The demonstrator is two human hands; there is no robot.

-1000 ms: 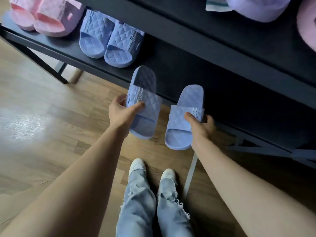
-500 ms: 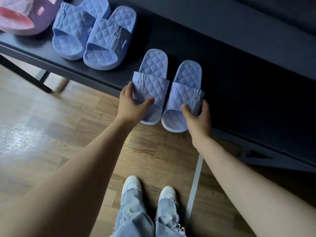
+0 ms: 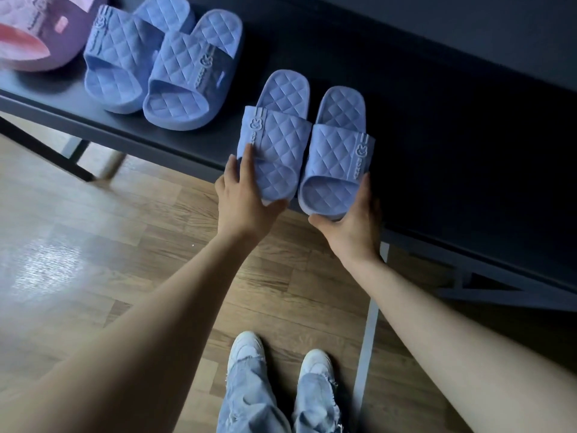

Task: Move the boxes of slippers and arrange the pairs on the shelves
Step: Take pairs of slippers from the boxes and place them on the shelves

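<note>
Two blue quilted slippers lie side by side on the dark shelf (image 3: 437,145), toes hanging over its front edge. My left hand (image 3: 246,195) grips the toe of the left slipper (image 3: 278,142), fingers on its outer side and thumb under the front. My right hand (image 3: 352,223) cups the toe of the right slipper (image 3: 337,154), thumb under the front and fingers along its right side.
Another blue pair (image 3: 162,73) stands further left on the same shelf, and a pink slipper (image 3: 34,35) beyond it. Below is wooden floor (image 3: 93,245), my feet in white shoes (image 3: 281,354) and the shelf's grey frame (image 3: 371,323).
Both slippers have gone from mid-air in front of the shelf onto the shelf, close together. My hands have slid back to their toes.
</note>
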